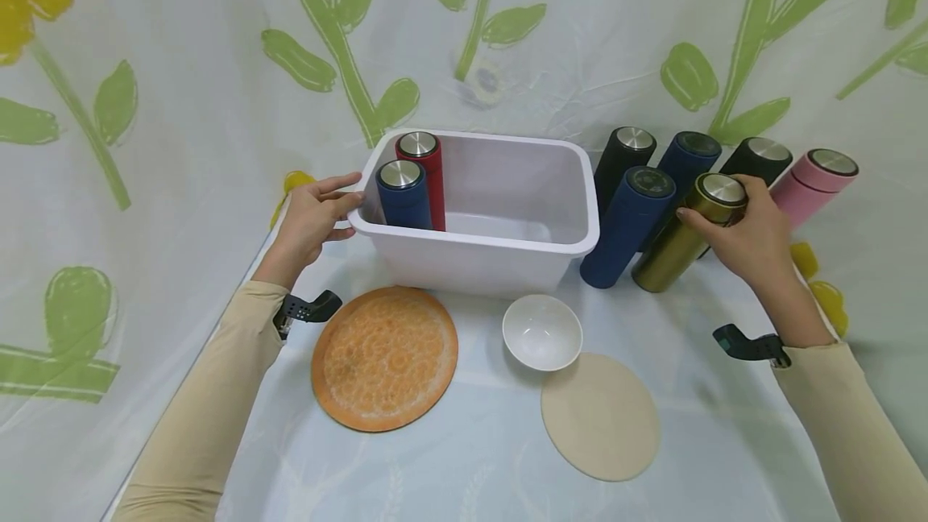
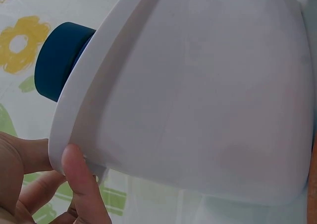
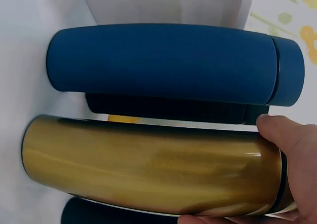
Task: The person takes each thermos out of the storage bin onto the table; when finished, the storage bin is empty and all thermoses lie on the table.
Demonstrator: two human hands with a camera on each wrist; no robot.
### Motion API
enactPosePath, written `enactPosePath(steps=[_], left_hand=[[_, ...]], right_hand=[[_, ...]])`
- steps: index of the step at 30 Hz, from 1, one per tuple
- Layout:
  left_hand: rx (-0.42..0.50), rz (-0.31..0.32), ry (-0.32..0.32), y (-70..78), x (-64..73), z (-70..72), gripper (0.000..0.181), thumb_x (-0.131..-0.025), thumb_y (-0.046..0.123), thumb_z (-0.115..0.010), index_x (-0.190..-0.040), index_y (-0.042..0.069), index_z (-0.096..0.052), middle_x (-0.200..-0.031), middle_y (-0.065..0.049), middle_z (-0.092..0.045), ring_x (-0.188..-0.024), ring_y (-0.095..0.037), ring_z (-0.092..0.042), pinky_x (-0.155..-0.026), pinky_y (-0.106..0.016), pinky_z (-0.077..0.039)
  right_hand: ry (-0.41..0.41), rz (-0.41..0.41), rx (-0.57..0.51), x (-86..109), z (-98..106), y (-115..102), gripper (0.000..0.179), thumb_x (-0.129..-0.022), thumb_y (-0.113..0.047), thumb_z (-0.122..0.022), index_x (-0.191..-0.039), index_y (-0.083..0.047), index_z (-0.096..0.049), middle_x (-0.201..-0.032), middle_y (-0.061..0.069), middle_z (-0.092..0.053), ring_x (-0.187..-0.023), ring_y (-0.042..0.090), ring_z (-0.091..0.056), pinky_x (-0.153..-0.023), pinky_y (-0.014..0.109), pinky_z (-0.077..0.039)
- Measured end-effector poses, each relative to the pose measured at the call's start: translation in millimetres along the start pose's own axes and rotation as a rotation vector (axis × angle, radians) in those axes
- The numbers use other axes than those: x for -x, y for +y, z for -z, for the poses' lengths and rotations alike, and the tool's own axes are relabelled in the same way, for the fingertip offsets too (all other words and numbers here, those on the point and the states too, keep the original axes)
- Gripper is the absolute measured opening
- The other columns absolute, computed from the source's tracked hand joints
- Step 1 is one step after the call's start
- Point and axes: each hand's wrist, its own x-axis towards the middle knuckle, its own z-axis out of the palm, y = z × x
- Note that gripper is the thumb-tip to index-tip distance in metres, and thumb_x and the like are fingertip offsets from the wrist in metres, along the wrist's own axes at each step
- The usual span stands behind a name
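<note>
My right hand [image 1: 757, 228] grips a gold thermos [image 1: 670, 248] around its upper part, just below the steel lid. The thermos stands on the table, and the right wrist view shows the thumb along one side of it. My left hand [image 1: 308, 220] holds the left rim of a white plastic bin [image 1: 478, 264], thumb and finger on either side of the edge in the left wrist view. A red thermos [image 1: 435, 184] and a blue thermos [image 1: 403, 204] stand inside the bin at its left end. Next to the gold thermos is another blue thermos [image 3: 163, 63].
Black thermoses [image 1: 616, 163], a second dark blue one [image 1: 685, 159] and a pink one [image 1: 812, 184] stand right of the bin. In front lie an orange patterned round mat [image 1: 384, 357], a white bowl [image 1: 542, 333] and a beige disc [image 1: 602, 417]. Floral sheeting rises behind.
</note>
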Motion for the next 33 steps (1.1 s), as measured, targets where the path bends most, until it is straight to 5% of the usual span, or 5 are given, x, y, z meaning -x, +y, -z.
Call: enactPosePath(steps=[5, 11, 20, 27, 33], left_hand=[[0.003, 0.005, 0.005, 0.8, -0.3, -0.5, 0.047, -0.099, 0.022, -0.065, -0.145, 0.018, -0.055, -0.127, -0.015, -0.061, -0.084, -0.016, -0.057, -0.066, -0.024, -0.057], [0.001, 0.005, 0.006, 2.1, 0.0, -1.8, 0.047, -0.099, 0.022, -0.065, -0.146, 0.018, -0.055, -0.127, -0.014, -0.06, -0.084, -0.017, -0.058, -0.066, -0.024, -0.057], [0.001, 0.012, 0.009, 0.4, 0.5, 0.5, 0.048, -0.1, 0.022, -0.065, -0.146, 0.018, -0.054, -0.127, -0.014, -0.06, -0.086, -0.017, -0.057, -0.067, -0.024, -0.057], [0.001, 0.011, 0.008, -0.2, 1.0, 0.8, 0.048, -0.1, 0.022, -0.064, -0.146, 0.018, -0.054, -0.128, -0.014, -0.06, -0.088, -0.018, -0.057, -0.067, -0.024, -0.057], [-0.002, 0.004, 0.004, 0.0, 0.6, -0.2, 0.047, -0.1, 0.022, -0.064, -0.146, 0.018, -0.054, -0.129, -0.014, -0.059, -0.088, -0.017, -0.058, -0.067, -0.023, -0.057]], right_hand=[[-0.037, -0.034, 0.021, -3.5, 2, -2, 0.092, -0.09, -0.052, -0.068, -0.149, 0.006, -0.027, -0.135, 0.037, -0.044, -0.116, 0.052, -0.046, -0.09, 0.064, -0.043], [-0.031, -0.048, 0.011, -1.7, 5, -5, 0.098, -0.089, -0.052, -0.069, -0.155, 0.002, -0.02, -0.143, 0.036, -0.038, -0.12, 0.052, -0.043, -0.094, 0.066, -0.041], [0.18, 0.057, -0.05, 4.3, 23, -16, 0.085, -0.082, -0.028, -0.082, -0.151, -0.006, -0.037, -0.136, 0.028, -0.055, -0.086, 0.005, -0.052, -0.071, 0.015, -0.034], [0.181, 0.004, -0.049, 12.3, 38, -31, 0.08, -0.088, -0.034, -0.075, -0.154, -0.013, -0.035, -0.152, 0.013, -0.043, -0.137, 0.032, -0.043, -0.098, 0.021, -0.036], [0.213, 0.056, -0.059, 16.7, 43, -43, 0.077, -0.088, -0.033, -0.075, -0.154, -0.02, -0.038, -0.155, 0.002, -0.041, -0.142, 0.017, -0.038, -0.113, 0.028, -0.031]])
